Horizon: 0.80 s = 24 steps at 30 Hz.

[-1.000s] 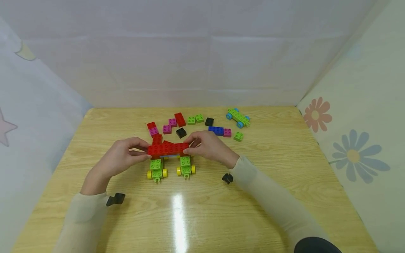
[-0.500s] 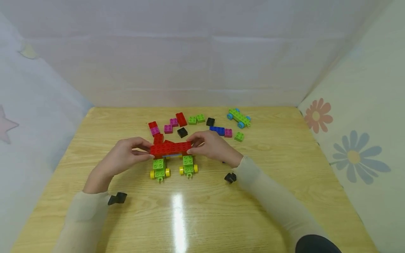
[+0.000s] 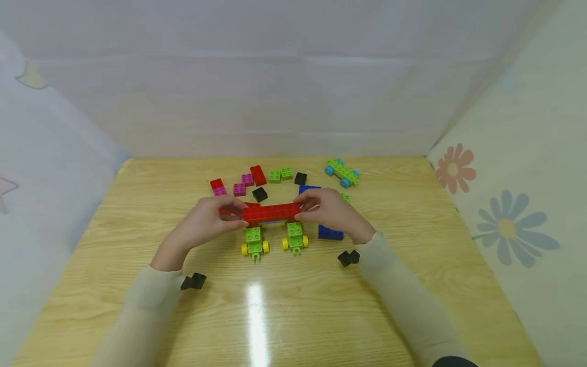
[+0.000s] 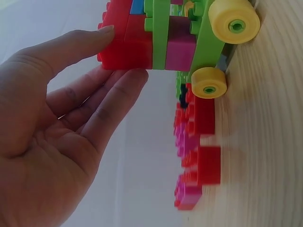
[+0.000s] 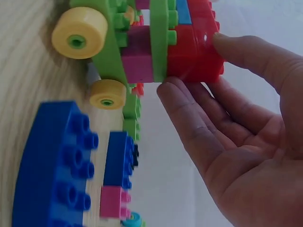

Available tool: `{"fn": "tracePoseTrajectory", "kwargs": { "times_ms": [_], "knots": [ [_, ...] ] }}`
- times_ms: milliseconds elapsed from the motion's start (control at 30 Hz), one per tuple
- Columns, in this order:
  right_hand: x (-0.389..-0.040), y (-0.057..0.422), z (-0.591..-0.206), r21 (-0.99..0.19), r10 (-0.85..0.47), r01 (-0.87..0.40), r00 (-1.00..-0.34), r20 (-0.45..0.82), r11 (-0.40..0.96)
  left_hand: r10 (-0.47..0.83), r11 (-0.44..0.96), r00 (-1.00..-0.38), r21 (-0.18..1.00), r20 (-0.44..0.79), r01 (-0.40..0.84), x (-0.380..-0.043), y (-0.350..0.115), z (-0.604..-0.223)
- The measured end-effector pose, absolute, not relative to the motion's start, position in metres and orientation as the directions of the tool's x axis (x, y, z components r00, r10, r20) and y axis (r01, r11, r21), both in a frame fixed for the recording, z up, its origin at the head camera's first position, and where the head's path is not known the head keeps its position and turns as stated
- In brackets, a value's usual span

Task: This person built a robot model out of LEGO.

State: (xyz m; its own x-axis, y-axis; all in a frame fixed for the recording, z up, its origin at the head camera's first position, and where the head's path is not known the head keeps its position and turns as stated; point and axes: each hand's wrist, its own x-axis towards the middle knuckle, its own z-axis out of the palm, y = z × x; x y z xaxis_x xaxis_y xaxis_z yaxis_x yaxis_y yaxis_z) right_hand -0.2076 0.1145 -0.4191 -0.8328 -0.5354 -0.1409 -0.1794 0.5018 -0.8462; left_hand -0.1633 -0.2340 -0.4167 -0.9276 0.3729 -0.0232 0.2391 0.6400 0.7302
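Observation:
A row of red toy bricks (image 3: 270,213) bridges two green wheeled bases (image 3: 254,247) that stand side by side on yellow wheels (image 4: 235,21). Between base and red bricks, the wrist views show a magenta brick (image 4: 181,49) and an upright-looking green layer (image 5: 159,42). My left hand (image 3: 208,219) pinches the left end of the red row, thumb on the studded top edge and fingers at the end face. At the right end, my right hand (image 3: 332,211) holds the red row the same way. Part of a blue piece (image 5: 183,12) shows beneath the red bricks.
A blue brick (image 3: 330,233) lies just right of the build, below the right hand. Behind stand loose red (image 3: 258,175), magenta (image 3: 239,189), black (image 3: 260,194) and green bricks (image 3: 274,177). A green car base with blue wheels (image 3: 342,172) sits at the back right.
Both hands and the wheeled build have moved to the right across the table. The blue brick beside the right hand, mostly hidden before, now shows.

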Motion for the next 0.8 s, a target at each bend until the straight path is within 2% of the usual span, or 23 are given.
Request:
{"fn": "tracePoseTrajectory", "kwargs": {
  "times_ms": [233,800],
  "knots": [
    [-0.208,0.132,-0.419,-0.848,-0.525,-0.152,-0.835,-0.165,0.508,0.392,0.596,-0.919,0.772,-0.039,0.221,-0.173,-0.218,-0.421],
    [-0.206,0.139,-0.420,-0.863,-0.532,-0.137,-0.830,-0.168,0.486,0.393,0.541,-0.918,0.821,-0.054,0.183,-0.173,-0.216,-0.430]
  ]
}}
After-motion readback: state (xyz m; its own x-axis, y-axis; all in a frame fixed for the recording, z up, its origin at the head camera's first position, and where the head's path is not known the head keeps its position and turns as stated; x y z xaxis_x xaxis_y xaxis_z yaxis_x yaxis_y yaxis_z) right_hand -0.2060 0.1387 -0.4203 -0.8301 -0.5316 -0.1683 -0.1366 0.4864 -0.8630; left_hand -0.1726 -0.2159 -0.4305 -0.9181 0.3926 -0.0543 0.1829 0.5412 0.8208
